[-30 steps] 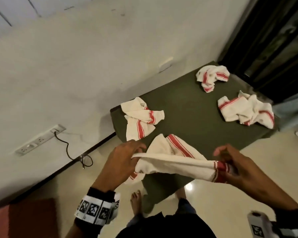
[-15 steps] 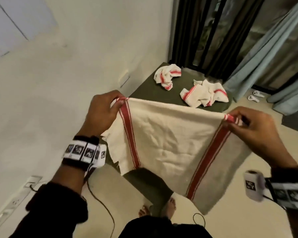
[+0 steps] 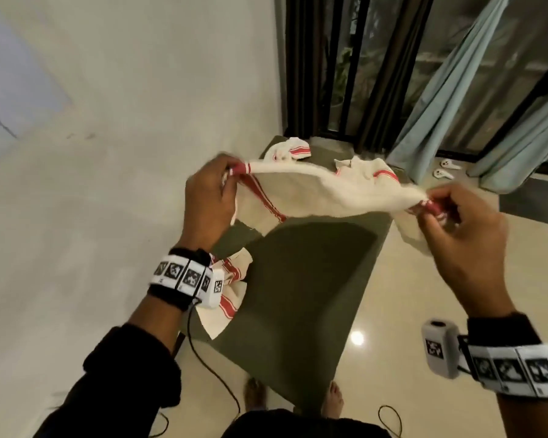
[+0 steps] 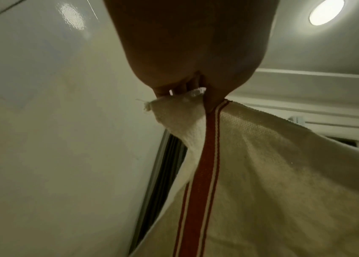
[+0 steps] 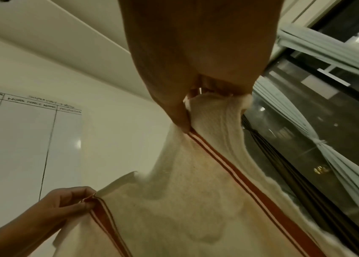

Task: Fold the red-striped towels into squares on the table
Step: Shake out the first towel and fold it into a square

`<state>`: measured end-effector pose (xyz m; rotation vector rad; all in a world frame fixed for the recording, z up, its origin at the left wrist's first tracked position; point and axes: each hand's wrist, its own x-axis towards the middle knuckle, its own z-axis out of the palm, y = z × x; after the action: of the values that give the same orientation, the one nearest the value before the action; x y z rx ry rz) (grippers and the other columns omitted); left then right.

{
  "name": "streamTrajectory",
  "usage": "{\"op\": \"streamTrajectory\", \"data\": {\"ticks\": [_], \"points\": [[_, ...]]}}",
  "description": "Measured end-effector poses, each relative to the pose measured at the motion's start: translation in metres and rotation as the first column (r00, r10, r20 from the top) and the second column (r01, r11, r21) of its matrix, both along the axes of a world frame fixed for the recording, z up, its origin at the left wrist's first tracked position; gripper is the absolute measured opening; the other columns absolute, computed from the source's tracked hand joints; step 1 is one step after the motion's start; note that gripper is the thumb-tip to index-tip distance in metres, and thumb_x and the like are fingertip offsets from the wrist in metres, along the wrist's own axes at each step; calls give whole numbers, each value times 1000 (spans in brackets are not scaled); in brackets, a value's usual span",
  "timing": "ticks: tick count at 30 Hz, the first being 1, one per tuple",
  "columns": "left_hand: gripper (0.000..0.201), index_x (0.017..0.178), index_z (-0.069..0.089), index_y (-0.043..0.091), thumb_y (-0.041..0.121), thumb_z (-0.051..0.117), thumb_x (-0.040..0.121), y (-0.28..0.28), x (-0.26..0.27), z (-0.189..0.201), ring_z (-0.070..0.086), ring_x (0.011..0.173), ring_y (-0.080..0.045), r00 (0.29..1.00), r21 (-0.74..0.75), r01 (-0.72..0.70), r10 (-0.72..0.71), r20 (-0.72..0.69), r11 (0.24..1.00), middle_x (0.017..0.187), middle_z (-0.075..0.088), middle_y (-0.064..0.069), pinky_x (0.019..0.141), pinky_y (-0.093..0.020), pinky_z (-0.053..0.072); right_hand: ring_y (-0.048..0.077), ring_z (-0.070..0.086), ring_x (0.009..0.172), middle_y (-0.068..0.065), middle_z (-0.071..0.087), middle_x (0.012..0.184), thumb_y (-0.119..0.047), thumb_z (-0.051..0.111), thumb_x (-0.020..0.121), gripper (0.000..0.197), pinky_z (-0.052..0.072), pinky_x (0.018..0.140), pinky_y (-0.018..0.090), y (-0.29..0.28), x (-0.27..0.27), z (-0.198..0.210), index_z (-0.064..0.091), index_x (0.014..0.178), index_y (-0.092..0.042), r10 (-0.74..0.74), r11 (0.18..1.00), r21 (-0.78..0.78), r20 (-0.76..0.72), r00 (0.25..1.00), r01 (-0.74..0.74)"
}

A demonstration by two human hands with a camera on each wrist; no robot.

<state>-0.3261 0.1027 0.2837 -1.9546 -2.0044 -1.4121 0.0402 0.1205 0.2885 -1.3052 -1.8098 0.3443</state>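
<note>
With left hand (image 3: 208, 197) and right hand (image 3: 456, 229) each pinching a striped corner, towel (image 3: 323, 191) aloft above the table (image 3: 298, 295): best kept taut, lowered flat, edges squared.

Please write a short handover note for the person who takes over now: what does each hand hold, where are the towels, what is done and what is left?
Left hand: grip pinches one striped corner of the held towel.
Right hand: grip pinches the opposite striped corner.
Held towel: spread in the air above the table, not folded.
Other towels: crumpled towel by the left wrist, two crumpled towels at the far end.
Done: no folded square visible.
Left: fold all four.
</note>
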Motion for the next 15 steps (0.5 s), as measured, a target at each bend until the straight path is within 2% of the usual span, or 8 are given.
{"op": "streamTrajectory", "data": {"ticks": [1, 3, 5, 7, 8, 10, 12, 15], "points": [[23, 111, 70, 10, 18, 52, 99, -7, -3, -16, 63, 94, -9, 999, -51, 31, -32, -17, 998, 104, 72, 2, 84, -10, 44, 18, 60, 79, 1, 68, 93, -12, 72, 94, 11, 48, 72, 20, -9, -3, -19, 69, 105, -13, -4, 998, -57, 18, 1000, 5], [22, 111, 69, 11, 21, 54, 99, -24, -11, -58, 64, 96, -14, 993, -163, 100, -109, -49, 982, 106, 73, -2, 84, -20, 49, 19, 62, 78, 1, 69, 94, -12, 74, 92, 14, 53, 69, 32, -26, -10, -62, 70, 106, -14, -18, 988, -154, 66, 998, 28], [16, 110, 69, 14, 17, 57, 100, -44, -26, -107, 65, 95, -15, 977, -291, 173, -201, -67, 941, 105, 72, -2, 84, -29, 54, 19, 62, 76, 1, 69, 93, -11, 76, 90, 15, 53, 68, 35, -45, -19, -113, 71, 104, -15, -60, 964, -251, 127, 990, 90], [16, 105, 68, 17, 17, 53, 101, -64, -45, -153, 66, 92, -17, 957, -416, 230, -283, -70, 880, 103, 73, -2, 85, -36, 56, 19, 62, 75, 0, 68, 91, -9, 75, 90, 14, 50, 67, 34, -66, -32, -164, 70, 99, -17, -82, 916, -374, 187, 979, 148], [17, 102, 68, 18, 18, 51, 100, -74, -54, -173, 67, 91, -20, 949, -463, 243, -308, -70, 853, 101, 73, -2, 84, -38, 56, 20, 62, 76, 0, 68, 91, -9, 75, 90, 13, 50, 67, 35, -77, -38, -190, 69, 97, -19, -77, 880, -444, 217, 973, 168], [13, 98, 68, 19, 11, 59, 93, -89, -73, -214, 68, 88, -24, 920, -547, 271, -380, -94, 792, 99, 72, -2, 79, -41, 56, 22, 63, 78, 0, 68, 90, -12, 72, 93, 14, 46, 67, 35, -99, -50, -238, 66, 92, -25, -61, 779, -587, 280, 958, 221], [19, 96, 69, 21, 7, 60, 86, -105, -93, -254, 68, 89, -23, 875, -664, 296, -474, -100, 686, 100, 70, 0, 79, -40, 56, 25, 64, 81, 2, 68, 91, -15, 65, 96, 13, 43, 67, 33, -128, -60, -280, 62, 92, -28, 3, 672, -693, 353, 935, 260], [39, 103, 67, 24, -1, 71, 73, -138, -134, -319, 68, 88, -24, 830, -808, 247, -548, -109, 535, 103, 65, 2, 76, -34, 53, 24, 64, 83, 0, 68, 93, -17, 62, 95, 19, 50, 72, 35, -172, -75, -320, 56, 88, -33, 77, 536, -793, 389, 918, 291]]}}
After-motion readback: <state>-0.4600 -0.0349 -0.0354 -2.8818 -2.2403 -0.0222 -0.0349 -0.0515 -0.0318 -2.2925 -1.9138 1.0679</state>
